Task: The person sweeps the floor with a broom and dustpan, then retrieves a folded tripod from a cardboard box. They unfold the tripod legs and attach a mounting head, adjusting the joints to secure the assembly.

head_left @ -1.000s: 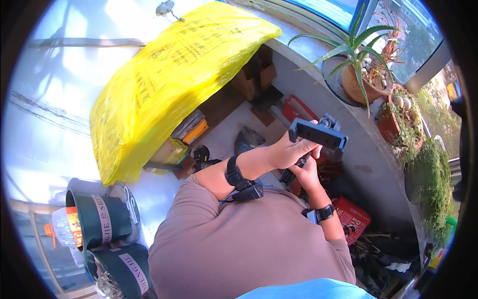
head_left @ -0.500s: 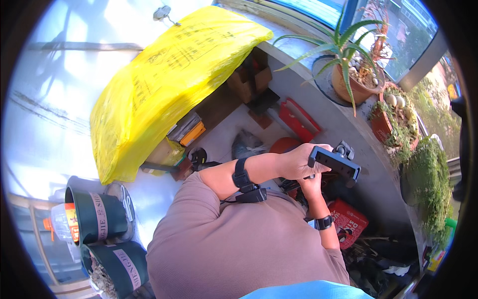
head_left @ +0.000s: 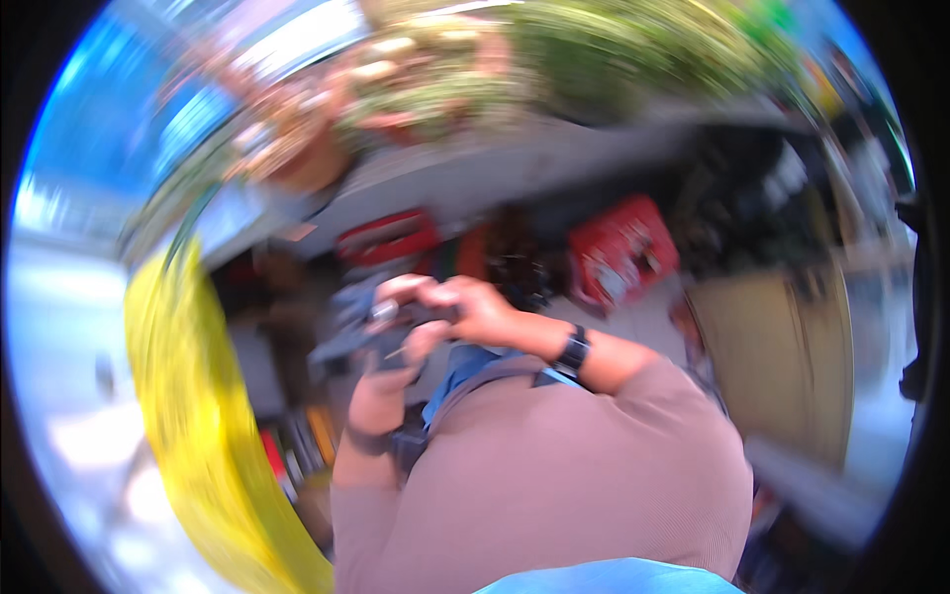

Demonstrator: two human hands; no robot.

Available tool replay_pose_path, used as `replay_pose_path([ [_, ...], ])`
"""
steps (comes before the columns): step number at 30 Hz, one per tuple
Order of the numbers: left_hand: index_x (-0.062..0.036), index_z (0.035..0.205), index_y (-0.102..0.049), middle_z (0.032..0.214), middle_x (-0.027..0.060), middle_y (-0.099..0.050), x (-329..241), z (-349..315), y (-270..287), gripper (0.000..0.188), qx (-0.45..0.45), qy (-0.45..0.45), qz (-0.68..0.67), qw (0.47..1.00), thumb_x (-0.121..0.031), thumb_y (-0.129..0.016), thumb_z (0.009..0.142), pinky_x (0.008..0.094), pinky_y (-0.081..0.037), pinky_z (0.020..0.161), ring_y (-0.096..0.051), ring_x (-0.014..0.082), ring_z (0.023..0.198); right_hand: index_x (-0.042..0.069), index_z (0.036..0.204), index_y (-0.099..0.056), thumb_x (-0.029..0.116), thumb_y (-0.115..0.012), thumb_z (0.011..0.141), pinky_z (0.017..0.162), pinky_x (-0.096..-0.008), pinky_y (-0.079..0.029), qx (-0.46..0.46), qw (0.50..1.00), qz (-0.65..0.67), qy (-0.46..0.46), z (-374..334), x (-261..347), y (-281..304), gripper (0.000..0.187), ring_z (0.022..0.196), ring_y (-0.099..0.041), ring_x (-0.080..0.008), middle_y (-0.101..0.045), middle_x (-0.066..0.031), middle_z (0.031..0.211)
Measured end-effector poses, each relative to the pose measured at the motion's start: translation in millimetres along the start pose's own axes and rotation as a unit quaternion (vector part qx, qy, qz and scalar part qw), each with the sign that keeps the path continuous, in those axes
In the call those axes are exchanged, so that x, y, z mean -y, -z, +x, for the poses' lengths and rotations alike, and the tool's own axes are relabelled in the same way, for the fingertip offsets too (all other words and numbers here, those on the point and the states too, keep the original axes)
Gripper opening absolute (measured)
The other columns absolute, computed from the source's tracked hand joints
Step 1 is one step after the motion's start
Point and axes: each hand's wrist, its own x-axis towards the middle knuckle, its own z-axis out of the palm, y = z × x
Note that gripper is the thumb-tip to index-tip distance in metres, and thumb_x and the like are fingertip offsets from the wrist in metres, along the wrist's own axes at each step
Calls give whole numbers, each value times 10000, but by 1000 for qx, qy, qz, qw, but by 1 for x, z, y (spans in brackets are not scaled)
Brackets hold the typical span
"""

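Observation:
In front of my body, my left hand (head_left: 421,342) is closed around a dark phone clamp mount (head_left: 348,339), which is smeared by motion. My right hand (head_left: 478,312) meets it from the other side, its fingers bent around the mount's near part. The fingertips of both hands are blurred, so their exact hold is hard to make out. A dark band (head_left: 572,349) circles my right wrist, and another dark strap (head_left: 368,441) sits on my left forearm.
Yellow plastic sheeting (head_left: 188,426) covers a shelf at left, with upright books (head_left: 297,445) beside it. A red folder (head_left: 388,238) and a red bag (head_left: 623,252) lie beyond my hands. Potted plants (head_left: 426,99) line the far ledge. A wooden panel (head_left: 772,356) stands at right.
My body and view have swung to the right; the plants are now ahead and the yellow sheeting is at left. The clamp mount stays in my hands and now points leftward.

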Motion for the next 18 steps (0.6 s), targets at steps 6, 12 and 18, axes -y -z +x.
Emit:
replay_pose_path([
  [6,-50,889,-504,735,80,-534,54,16,-32,226,132,58,-136,980,-170,-687,834,337,-464,735,-526,186,696,46,783,-582,198,-786,622,716,-448,-467,-128,990,-29,-43,-36,1,23,301,798,-577,-359,-595,-155,800],
  [12,-78,801,-474,680,55,-488,94,21,-86,228,254,222,-146,930,-157,-687,794,309,-415,670,-474,155,626,106,1107,-602,185,-766,704,884,-411,-456,-229,964,-63,-121,-113,-5,42,442,957,-562,-307,-614,-101,1033],
  [18,-55,853,-526,751,31,-543,110,7,-158,194,383,351,-79,851,-111,-707,816,263,-432,653,-518,120,690,82,1120,-599,95,-722,755,853,-391,-518,-443,889,74,-89,-189,2,39,385,951,-623,-322,-618,-141,1013],
])
